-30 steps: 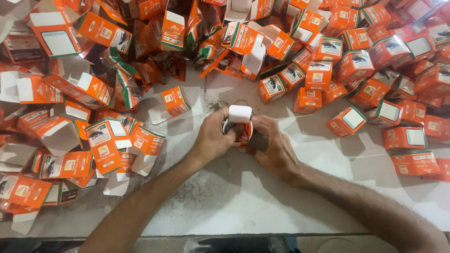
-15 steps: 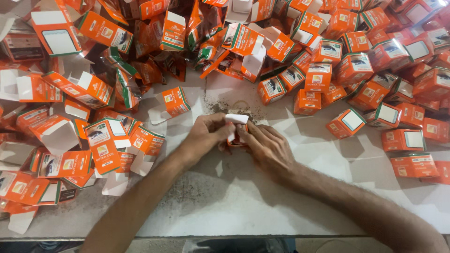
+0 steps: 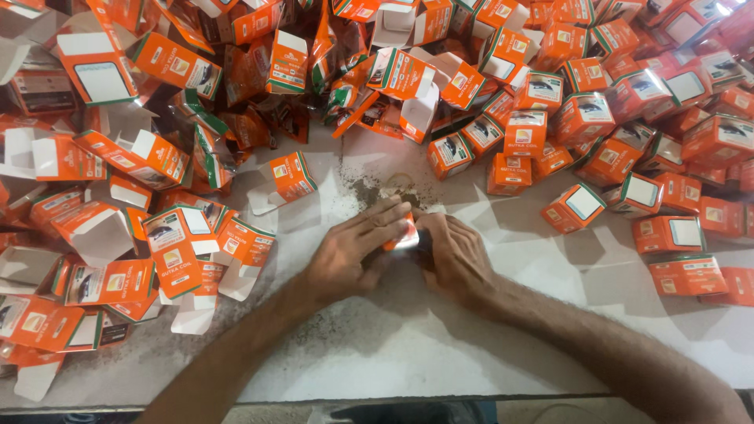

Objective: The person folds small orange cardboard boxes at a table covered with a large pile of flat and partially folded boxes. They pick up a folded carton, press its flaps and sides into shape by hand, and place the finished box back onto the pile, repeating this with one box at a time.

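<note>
Pinching 1 small orange carton [image 3: 403, 235] between my left hand [image 3: 351, 255] and right hand [image 3: 454, 257] at the white table's [image 3: 408, 345] centre, I judge an uneven squeeze could crush its flap.

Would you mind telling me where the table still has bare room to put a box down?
The white table is bare between the forearms, and right of the right hand up to the closed orange boxes. The open boxes crowd the left side and the heap fills the far edge.
</note>
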A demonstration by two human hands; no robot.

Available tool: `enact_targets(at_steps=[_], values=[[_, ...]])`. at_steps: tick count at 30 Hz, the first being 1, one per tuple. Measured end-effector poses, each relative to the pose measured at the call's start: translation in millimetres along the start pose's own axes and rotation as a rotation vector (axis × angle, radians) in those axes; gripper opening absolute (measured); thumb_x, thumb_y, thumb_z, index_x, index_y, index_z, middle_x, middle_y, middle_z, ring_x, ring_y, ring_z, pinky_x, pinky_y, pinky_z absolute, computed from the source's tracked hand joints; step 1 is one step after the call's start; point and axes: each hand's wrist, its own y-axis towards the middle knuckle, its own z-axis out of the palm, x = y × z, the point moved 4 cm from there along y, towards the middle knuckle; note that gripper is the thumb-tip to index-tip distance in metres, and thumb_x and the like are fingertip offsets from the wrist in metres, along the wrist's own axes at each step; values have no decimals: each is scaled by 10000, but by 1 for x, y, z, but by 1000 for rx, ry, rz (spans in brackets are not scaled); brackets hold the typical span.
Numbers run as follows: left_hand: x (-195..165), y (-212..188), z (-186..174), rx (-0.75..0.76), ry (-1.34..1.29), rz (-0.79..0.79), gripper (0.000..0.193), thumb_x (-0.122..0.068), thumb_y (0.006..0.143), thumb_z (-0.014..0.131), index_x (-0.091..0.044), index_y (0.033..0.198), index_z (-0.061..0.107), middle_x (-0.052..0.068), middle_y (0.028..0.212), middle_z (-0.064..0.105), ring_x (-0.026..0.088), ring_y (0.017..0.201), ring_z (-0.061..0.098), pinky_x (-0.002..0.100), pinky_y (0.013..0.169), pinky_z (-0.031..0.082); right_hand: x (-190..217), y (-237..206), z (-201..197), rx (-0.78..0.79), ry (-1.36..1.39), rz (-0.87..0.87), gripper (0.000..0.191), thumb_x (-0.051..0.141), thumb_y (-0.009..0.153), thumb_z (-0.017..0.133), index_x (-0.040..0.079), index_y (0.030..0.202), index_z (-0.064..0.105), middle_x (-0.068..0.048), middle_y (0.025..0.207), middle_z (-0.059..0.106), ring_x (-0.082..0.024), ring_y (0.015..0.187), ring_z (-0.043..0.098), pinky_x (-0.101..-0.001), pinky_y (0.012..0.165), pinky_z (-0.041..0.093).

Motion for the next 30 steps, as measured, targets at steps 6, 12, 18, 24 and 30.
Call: enact_targets(at_steps=[6, 12, 18, 24, 30], values=[[-2, 5, -5, 6, -146, -53, 489, 11, 795, 781, 10, 1261, 630, 189, 1431, 584, 383, 1392, 516, 445, 1159, 449, -2, -1, 0, -14, 20, 21, 598, 52, 687, 837, 5, 1172, 491, -214, 1070, 708, -422, 970, 691, -470, 807, 552], [1, 2, -2, -76, 26, -58, 325, 36, 807, 731, -42, 1121, 698, 182, 1421, 636, 347, 1382, 583, 409, 1170, 499, -5, -2, 1, -12, 31, 12, 599, 76, 706, 856, 24, 1175, 486, -205, 1106, 713, -410, 974, 698, -460, 813, 555], [8, -1, 2, -33, -29, -88, 150, -44, 901, 770, -54, 1023, 684, 172, 1443, 621, 327, 1415, 573, 394, 1163, 510, -5, -2, 2, -8, 38, 11, 622, 79, 730, 857, 31, 1225, 484, -191, 1103, 712, -387, 972, 709, -448, 819, 563], [-3, -6, 1, 103, 229, 91, 170, -141, 843, 764, -56, 927, 643, 266, 1600, 405, 428, 1521, 365, 558, 1267, 319, -6, -6, 3, -33, 48, -101, 742, 62, 767, 831, -5, 1382, 420, -229, 1236, 655, -429, 1103, 664, -484, 904, 544], [9, -12, -19, -86, 477, 142, 410, -181, 976, 741, -85, 1357, 625, 229, 1604, 414, 401, 1523, 376, 660, 1267, 239, -27, 6, -2, -55, -193, -165, 626, 51, 804, 751, 101, 1373, 495, -183, 1385, 607, -384, 1278, 601, -482, 1065, 506]])
